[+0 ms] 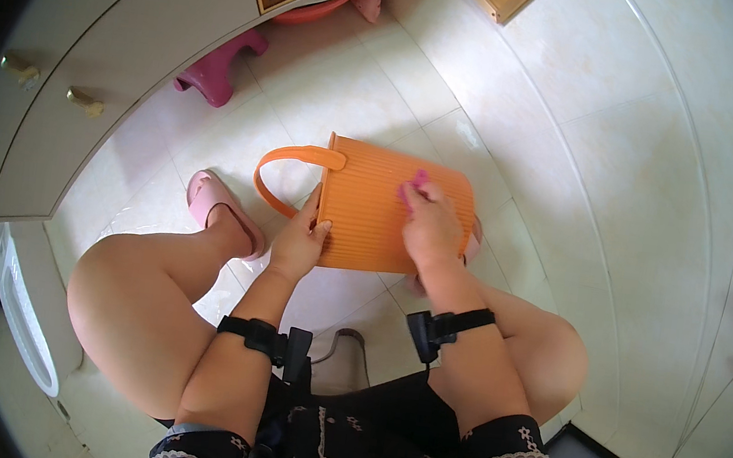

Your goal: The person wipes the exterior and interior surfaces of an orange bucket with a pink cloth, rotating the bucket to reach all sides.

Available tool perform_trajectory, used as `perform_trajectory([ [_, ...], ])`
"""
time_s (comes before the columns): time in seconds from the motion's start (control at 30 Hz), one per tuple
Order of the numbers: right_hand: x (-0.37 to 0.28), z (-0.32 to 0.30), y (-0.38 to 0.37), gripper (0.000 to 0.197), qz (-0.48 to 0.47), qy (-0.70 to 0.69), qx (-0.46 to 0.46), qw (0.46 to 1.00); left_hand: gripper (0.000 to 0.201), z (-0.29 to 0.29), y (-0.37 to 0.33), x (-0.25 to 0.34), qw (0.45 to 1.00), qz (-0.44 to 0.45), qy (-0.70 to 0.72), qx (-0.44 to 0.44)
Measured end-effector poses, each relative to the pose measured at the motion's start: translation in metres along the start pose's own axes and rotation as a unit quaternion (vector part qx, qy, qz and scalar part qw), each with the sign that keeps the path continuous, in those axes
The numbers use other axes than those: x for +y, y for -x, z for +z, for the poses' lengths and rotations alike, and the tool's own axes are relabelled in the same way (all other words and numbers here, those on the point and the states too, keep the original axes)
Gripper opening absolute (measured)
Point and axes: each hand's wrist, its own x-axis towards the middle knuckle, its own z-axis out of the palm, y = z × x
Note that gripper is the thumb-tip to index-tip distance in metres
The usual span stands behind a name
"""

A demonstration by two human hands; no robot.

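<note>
An orange ribbed bucket is tipped on its side between my knees, with its rim to the left and base to the right. Its orange handle loops out leftward from the rim. My left hand grips the rim, thumb on the outer wall and the other fingers partly hidden by the bucket. On the ribbed side, toward the base, my right hand presses a small bright pink thing. Most of that pink thing is covered by the fingers, so its kind is unclear.
Light tiles cover the floor. A magenta stool and a red basin sit beneath the cabinet at upper left. A pink slipper is on my left foot. A pale wall curves along the right.
</note>
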Motion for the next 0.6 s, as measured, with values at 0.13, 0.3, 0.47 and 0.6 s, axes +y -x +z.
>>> perform_trajectory([
  [0.13, 0.045, -0.014, -0.005, 0.030, 0.122, 0.004, -0.022, 0.992, 0.063, -0.002, -0.002, 0.004, 1.000, -0.015, 0.005, -0.013],
  [0.3, 0.012, -0.009, -0.021, 0.029, 0.194, 0.075, -0.083, 0.975, 0.063, -0.002, 0.001, -0.021, 0.999, 0.027, -0.019, 0.025],
  [0.47, -0.047, 0.016, -0.032, 0.033, 0.059, 0.066, -0.061, 0.994, 0.064, 0.002, 0.002, -0.003, 0.999, 0.008, 0.037, 0.008],
  [0.6, -0.056, 0.026, -0.029, 0.031, 0.002, -0.049, -0.001, 0.999, 0.063, 0.005, 0.006, -0.014, 0.997, -0.008, 0.072, -0.006],
])
